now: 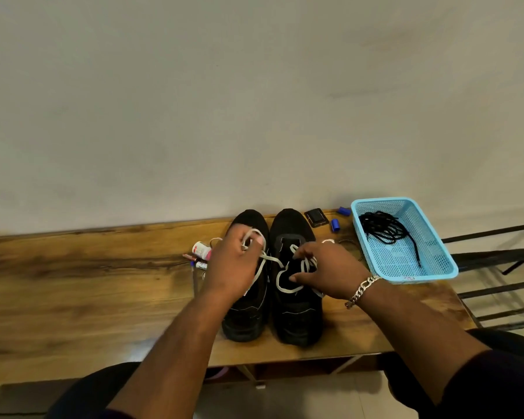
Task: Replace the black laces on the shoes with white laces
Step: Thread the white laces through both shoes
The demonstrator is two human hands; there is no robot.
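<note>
Head view: both hands apparently pinch white laces over the shoes.

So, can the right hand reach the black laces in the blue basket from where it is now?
Probably yes. The black laces lie uncovered in the open blue basket, just beside the right hand, with nothing between. But that hand pinches the white lace and must release it first.
</note>
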